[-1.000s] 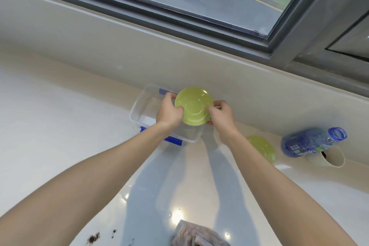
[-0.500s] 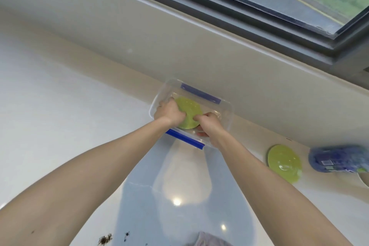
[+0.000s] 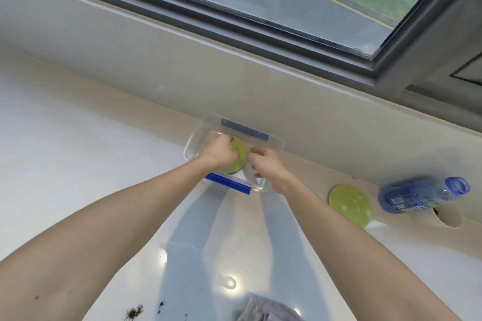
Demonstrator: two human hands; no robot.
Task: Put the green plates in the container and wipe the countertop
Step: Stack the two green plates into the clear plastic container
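Note:
A clear plastic container [image 3: 275, 142] with blue clips stands against the back wall. One green plate [image 3: 239, 151] lies low inside it. My left hand [image 3: 219, 155] is in the container, fingers gripping the plate's left side. My right hand [image 3: 267, 168] is just right of the plate, fingers loosely spread over the container's right half, a small gap from the plate's rim. A second green plate [image 3: 349, 204] lies flat on the white countertop [image 3: 78, 164], to the right of the container. A grey cloth [image 3: 268, 310] lies crumpled at the near edge.
A blue bottle [image 3: 417, 195] lies on its side at the far right, resting on a white cup [image 3: 450, 216]. Dark crumbs [image 3: 134, 313] are scattered on the countertop near the bottom left. A window sill and frame run along the back.
The green plate went from held up above the container, in both hands, down into it. My right hand has come off the plate's edge.

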